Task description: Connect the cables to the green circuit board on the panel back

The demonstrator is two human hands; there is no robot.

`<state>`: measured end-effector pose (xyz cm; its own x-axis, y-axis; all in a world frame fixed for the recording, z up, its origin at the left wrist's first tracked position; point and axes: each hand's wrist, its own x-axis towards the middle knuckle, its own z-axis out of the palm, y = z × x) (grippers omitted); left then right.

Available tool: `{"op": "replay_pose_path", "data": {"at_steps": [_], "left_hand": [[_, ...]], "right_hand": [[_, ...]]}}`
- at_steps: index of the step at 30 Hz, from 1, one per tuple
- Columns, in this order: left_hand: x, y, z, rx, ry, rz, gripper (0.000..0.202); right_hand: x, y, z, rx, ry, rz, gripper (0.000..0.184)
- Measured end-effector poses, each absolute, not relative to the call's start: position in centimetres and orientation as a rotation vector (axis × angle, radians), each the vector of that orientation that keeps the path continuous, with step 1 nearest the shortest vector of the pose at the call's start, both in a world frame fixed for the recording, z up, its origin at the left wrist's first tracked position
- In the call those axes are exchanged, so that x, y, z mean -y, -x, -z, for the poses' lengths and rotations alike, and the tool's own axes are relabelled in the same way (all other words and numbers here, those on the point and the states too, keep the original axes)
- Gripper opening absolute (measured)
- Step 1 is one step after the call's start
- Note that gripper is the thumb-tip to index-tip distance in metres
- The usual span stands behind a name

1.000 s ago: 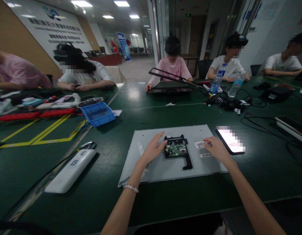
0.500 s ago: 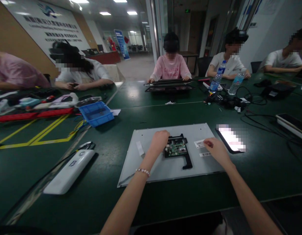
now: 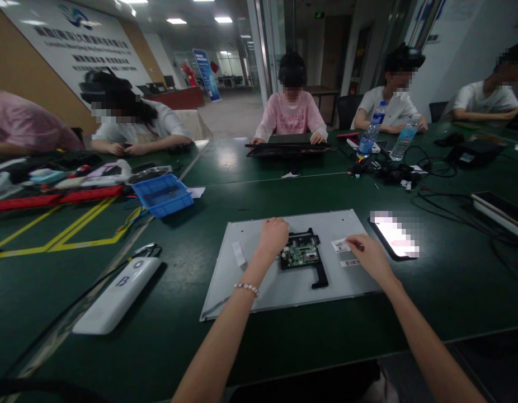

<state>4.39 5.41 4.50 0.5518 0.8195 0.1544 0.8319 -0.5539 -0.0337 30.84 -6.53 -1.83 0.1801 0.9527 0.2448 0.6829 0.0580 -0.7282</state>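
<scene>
Green table (image 3: 183, 291) backs panel (image 3: 296, 294), prob. for steadiness, w/ L hand (image 3: 274, 237) curled beside PCB (image 3: 301, 256), R hand (image 3: 368, 256) bunched at label (image 3: 338, 245), any hold impossible to tell.

Left hand (image 3: 274, 235), right hand (image 3: 367, 256) — curled

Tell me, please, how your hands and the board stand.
Left hand by board, grip hidden. Right hand at label, hold unclear. Board on panel. Phone right, clear of board.

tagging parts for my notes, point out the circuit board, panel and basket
Circuit board (image 3: 300, 256): head view, middle of its green face
Panel (image 3: 284, 291): head view, bare near part
Basket (image 3: 175, 206): head view, blue near wall
</scene>
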Motion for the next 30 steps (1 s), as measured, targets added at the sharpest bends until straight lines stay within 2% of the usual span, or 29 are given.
{"op": "replay_pose_path", "data": {"at_steps": [4, 7, 10, 14, 21, 30], "left_hand": [[-4.2, -3.7, -5.5, 1.471, 2.680, 0.245, 0.027], [-2.1, -3.9, -5.7, 1.431, 2.822, 0.430, 0.030], [0.3, -4.7, -5.2, 1.278, 3.023, 0.616, 0.032], [2.2, -5.7, -4.0, 1.171, 3.138, 0.658, 0.034], [2.6, -5.6, -2.6, 1.182, 3.127, 0.587, 0.038], [3.2, -5.9, -3.5, 1.025, 3.075, 0.440, 0.033]], "right_hand": [[6.7, -30.5, 1.5, 1.422, 1.627, -0.555, 0.025], [6.5, -30.0, 1.4, 1.343, 1.554, -0.735, 0.028], [6.0, -29.2, 1.4, 1.367, 1.468, -0.879, 0.029], [5.3, -28.0, 0.9, 1.425, 1.421, -0.988, 0.034], [5.1, -26.4, 0.7, 1.468, 1.402, -0.970, 0.036], [5.3, -24.8, 1.3, 1.441, 1.425, -0.841, 0.032]]}}
